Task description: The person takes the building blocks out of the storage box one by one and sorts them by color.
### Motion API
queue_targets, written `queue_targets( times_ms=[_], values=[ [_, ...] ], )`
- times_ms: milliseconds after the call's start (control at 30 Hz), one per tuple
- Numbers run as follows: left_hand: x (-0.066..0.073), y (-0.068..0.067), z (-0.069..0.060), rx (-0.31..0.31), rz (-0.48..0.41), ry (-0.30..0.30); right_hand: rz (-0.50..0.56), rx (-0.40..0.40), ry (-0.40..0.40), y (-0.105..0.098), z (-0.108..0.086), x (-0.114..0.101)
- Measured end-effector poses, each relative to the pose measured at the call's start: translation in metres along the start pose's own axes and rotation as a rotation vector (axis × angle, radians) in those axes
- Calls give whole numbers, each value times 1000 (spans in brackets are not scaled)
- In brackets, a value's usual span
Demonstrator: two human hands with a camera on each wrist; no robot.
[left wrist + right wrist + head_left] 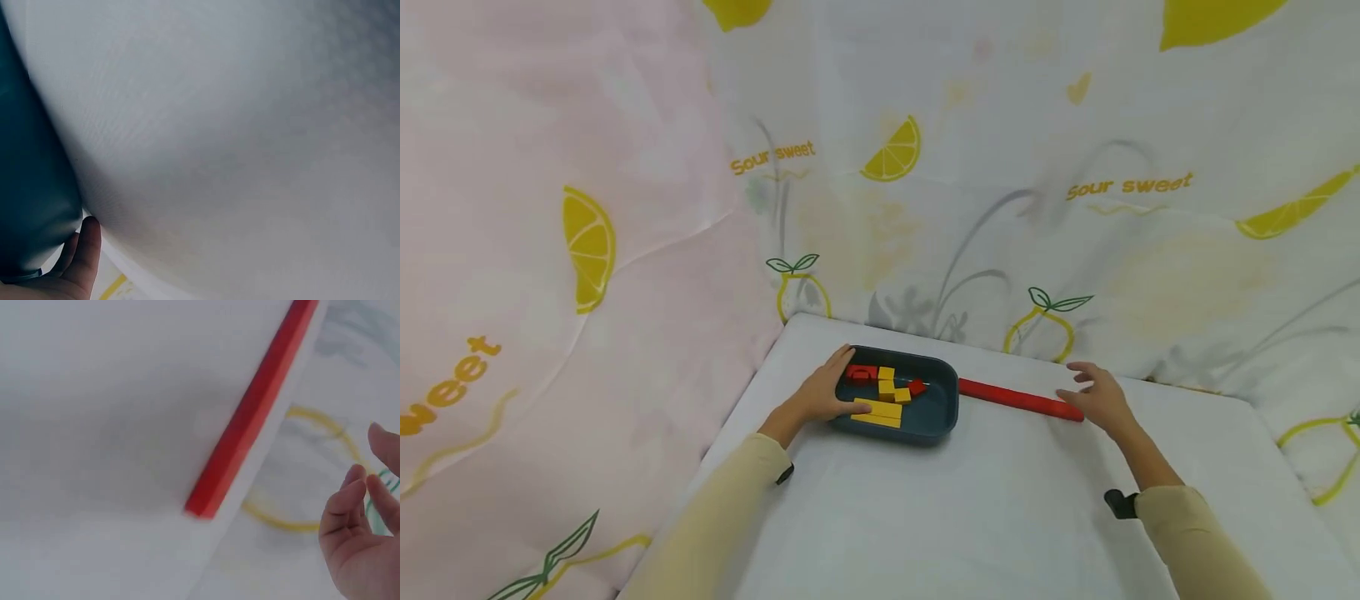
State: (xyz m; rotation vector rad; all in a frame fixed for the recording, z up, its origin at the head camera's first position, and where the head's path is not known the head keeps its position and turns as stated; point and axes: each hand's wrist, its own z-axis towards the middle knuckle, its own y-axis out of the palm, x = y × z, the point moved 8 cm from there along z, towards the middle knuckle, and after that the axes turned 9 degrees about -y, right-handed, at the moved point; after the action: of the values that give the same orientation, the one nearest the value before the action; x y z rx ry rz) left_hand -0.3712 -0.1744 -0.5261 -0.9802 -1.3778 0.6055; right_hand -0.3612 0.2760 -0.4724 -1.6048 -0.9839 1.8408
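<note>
I see the long, straight red bar (1021, 400) lying flat on the white-covered surface (970, 517), its left end just beside the dark blue, round-cornered tray (936, 412); I can't tell whether they touch, nor whether it's one piece or several in line. If the work is a layout, I'd judge that red line done and the rest left: two flat yellow bars (883, 409), small yellow blocks (886, 387), a red cube (917, 387) and an arched red piece (862, 373) all lie inside the tray. The left hand (823, 393) has its fingers clamped on the tray's left end. The right hand (1101, 398), fingers apart and holding nothing, hovers near the bar's right end.
</note>
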Motion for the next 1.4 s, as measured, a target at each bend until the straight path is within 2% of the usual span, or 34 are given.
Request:
queue_targets(
  times_ms=[67, 133, 200, 267, 333, 400, 467, 533, 600, 700, 900, 1033, 1100, 1400],
  values=[
    [-1, -1, -1, 3, 12, -3, 16, 26, -112, 16, 9, -39],
    [0, -2, 0, 9, 9, 7, 25, 32, -258, 36, 16, -80],
    [3, -3, 2, 15, 3, 20, 18, 30, -404, 60, 22, -121],
    [4, -3, 3, 15, -5, 20, 13, 10, -508, 88, 29, -155],
    [2, -2, 1, 7, -4, 7, 31, -24, -569, 120, 39, -182],
    [-3, -1, -3, -4, 10, -15, 90, -89, -552, 152, 51, -201],
    [-7, 3, -6, -2, 5, -25, 164, -124, -492, 178, 62, -208],
    [-9, 5, -9, 9, -3, -19, 219, -125, -433, 198, 72, -211],
    [-9, 6, -9, 23, -15, 1, 218, -95, -397, 210, 79, -210],
    [-8, 6, -8, 26, -16, 21, 148, -46, -382, 221, 83, -206],
    [-1, -2, -4, 46, -35, 48, 77, -7, -397, 225, 88, -203],
    [0, -4, -1, 45, -28, 53, -40, -37, -402, 228, 93, -205],
    [-1, -3, 0, 38, -26, 53, -67, -56, -383, 231, 94, -205],
    [1, -4, -1, 45, -39, 38, -79, -52, -363, 230, 91, -209]
  ],
)
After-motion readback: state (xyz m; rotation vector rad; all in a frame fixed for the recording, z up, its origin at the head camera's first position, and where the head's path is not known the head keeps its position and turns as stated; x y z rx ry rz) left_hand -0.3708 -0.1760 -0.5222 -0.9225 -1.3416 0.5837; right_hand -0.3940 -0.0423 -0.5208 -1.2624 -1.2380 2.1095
